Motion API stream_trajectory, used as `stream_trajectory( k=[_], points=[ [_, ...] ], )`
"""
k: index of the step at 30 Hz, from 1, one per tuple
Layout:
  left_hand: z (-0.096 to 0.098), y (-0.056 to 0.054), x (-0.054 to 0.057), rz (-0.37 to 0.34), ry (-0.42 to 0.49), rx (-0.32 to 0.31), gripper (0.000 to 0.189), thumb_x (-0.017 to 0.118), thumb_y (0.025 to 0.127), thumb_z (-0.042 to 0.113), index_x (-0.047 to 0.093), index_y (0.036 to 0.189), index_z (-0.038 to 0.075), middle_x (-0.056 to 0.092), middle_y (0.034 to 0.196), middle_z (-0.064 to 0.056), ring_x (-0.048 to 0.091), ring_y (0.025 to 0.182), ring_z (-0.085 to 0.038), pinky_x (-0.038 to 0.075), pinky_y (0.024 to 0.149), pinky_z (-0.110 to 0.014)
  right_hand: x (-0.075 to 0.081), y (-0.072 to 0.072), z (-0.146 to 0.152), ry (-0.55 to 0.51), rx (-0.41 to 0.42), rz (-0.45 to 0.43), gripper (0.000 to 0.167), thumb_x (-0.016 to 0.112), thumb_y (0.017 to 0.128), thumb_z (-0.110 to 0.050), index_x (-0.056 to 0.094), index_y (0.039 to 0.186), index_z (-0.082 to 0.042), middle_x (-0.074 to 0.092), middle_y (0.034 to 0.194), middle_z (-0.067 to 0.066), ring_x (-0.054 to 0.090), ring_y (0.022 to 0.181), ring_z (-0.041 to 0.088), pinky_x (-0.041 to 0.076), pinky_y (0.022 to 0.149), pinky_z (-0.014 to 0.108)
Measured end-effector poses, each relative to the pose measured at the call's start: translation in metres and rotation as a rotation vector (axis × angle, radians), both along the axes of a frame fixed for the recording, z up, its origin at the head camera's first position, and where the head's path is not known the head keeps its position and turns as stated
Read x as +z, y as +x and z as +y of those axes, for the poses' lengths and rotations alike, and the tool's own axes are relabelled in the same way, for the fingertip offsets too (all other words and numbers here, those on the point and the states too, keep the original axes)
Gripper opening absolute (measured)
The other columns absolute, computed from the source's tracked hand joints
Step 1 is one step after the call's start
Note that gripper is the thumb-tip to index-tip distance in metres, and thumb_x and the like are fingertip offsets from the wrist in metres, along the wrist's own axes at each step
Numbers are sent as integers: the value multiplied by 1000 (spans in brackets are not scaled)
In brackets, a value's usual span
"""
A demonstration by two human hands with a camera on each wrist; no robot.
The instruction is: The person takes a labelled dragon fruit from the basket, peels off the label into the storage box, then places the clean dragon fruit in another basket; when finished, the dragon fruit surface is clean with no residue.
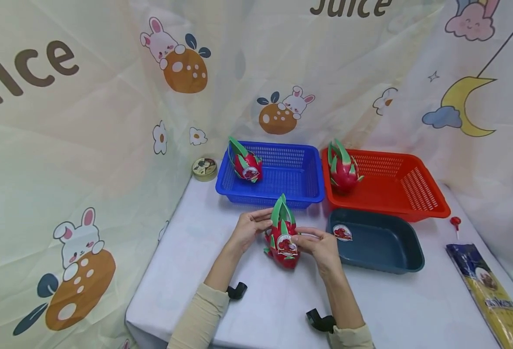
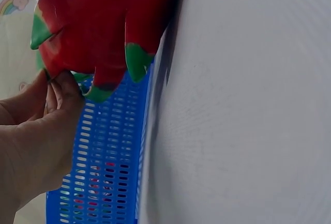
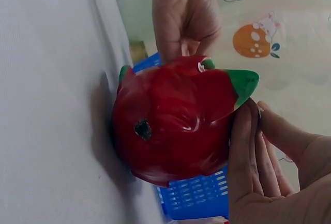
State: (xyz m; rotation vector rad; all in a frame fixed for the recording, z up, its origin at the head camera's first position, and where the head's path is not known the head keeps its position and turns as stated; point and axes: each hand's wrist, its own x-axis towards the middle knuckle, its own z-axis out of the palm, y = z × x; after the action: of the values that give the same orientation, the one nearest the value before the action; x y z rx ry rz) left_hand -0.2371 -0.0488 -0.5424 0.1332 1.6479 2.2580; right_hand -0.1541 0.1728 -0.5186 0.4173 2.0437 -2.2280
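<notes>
A dragon fruit (image 1: pixel 282 228) with a red body and green leaf tips stands tilted over the white table, between both hands. A round, red-and-white sticker (image 1: pixel 287 245) lies on its near face. My left hand (image 1: pixel 249 229) pinches a leafy scale at the fruit's left side. At the other side, my right hand (image 1: pixel 319 246) holds the fruit with thumb and fingers by the sticker's right edge. The right wrist view shows the fruit's dark round end spot and a small white bit at the right thumb tip. The fruit hides some left fingertips there.
Behind are a blue basket (image 1: pixel 282 177) and a red basket (image 1: pixel 387 179), each holding a dragon fruit. A dark teal tray (image 1: pixel 378 242) with a sticker (image 1: pixel 342 232) inside stands right. A round tin (image 1: pixel 204 168), a lollipop (image 1: pixel 455 222) and a long yellow-blue packet (image 1: pixel 491 295) lie near the edges.
</notes>
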Motion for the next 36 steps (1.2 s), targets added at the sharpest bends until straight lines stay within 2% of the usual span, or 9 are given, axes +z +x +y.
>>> stream_trajectory(
  k=[3, 7, 11, 15, 18, 24, 29, 36],
  points=[
    [0, 0, 1, 3, 3, -1, 41, 68, 96, -6, 65, 137, -4, 72, 127, -17, 73, 108, -16, 60, 93, -28, -2, -1, 1, -24, 13, 3, 44, 90, 84, -20, 75, 119, 2, 79, 106, 11, 76, 96, 24, 63, 84, 33],
    [0, 1, 3, 6, 7, 5, 41, 68, 96, -6, 65, 137, -3, 72, 127, -17, 73, 107, -16, 60, 93, -28, -6, -2, 2, -78, 24, 3, 39, 89, 85, -16, 76, 116, 4, 79, 104, 11, 76, 94, 24, 64, 84, 34],
    [0, 2, 3, -4, 20, 32, 40, 68, 95, -8, 66, 135, -4, 74, 124, -17, 74, 104, -16, 61, 90, -28, -8, -3, 5, -184, 35, -33, 25, 82, 91, -10, 79, 113, 1, 79, 103, 7, 75, 92, 20, 63, 83, 32],
    [1, 4, 1, -17, 25, 48, 40, 69, 95, -7, 68, 134, -3, 74, 123, -17, 74, 103, -16, 61, 90, -28, -5, -3, 10, -271, 4, -41, 12, 77, 95, -7, 83, 105, -7, 79, 101, 5, 75, 88, 17, 63, 83, 30],
    [2, 6, 2, -22, 18, 40, 40, 71, 94, -4, 69, 134, -1, 74, 124, -17, 75, 106, -18, 60, 93, -30, 0, -2, 14, -261, -3, -23, 10, 78, 94, -8, 84, 102, -9, 80, 99, 5, 76, 87, 18, 63, 84, 31],
    [1, 6, 2, -23, 13, 53, 39, 73, 94, -2, 71, 132, 1, 75, 123, -15, 75, 107, -20, 60, 94, -30, 15, -3, 25, -216, 0, 1, 14, 79, 93, -9, 84, 106, -9, 80, 100, 4, 77, 89, 19, 63, 85, 32],
    [1, 4, 3, -24, 25, 46, 39, 71, 94, -5, 70, 133, 0, 75, 123, -15, 75, 108, -19, 60, 95, -31, 27, -7, 47, -185, 1, -2, 14, 82, 92, -13, 84, 106, -12, 80, 101, 3, 76, 89, 17, 62, 86, 31],
    [-1, 5, 3, -17, 23, 22, 39, 69, 96, -5, 68, 135, -2, 73, 126, -17, 74, 109, -19, 59, 95, -31, 43, -10, 82, -191, 26, -25, 23, 82, 91, -13, 82, 114, -12, 80, 106, -1, 76, 94, 15, 61, 89, 29]
  ],
)
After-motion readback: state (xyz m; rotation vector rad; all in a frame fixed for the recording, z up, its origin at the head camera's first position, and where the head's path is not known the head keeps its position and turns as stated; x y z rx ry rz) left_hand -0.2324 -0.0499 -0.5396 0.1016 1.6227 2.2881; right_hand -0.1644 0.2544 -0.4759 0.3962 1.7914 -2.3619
